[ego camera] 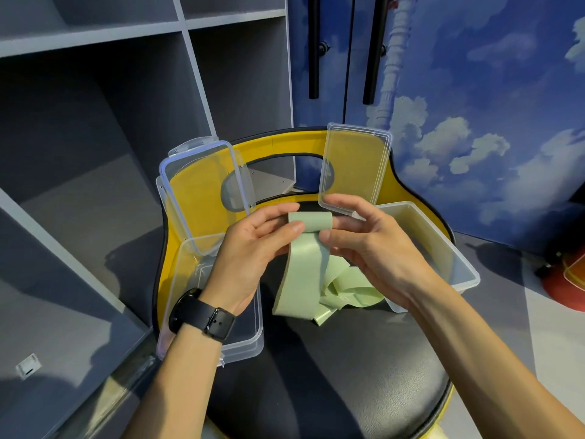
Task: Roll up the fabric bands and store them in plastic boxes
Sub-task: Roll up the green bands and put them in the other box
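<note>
green band (310, 221) between both hands

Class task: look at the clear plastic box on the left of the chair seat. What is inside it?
Nothing shows in the left clear plastic box: only the black chair seat through its walls. The left hand and wrist cover its middle, so that part cannot be checked.

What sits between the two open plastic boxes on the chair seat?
In the head view, the loose green band lies heaped on the black seat between them.

Left hand (253, 245) and right hand (364, 239) face each other, raised, fingers apparently curled, pinching.
</note>
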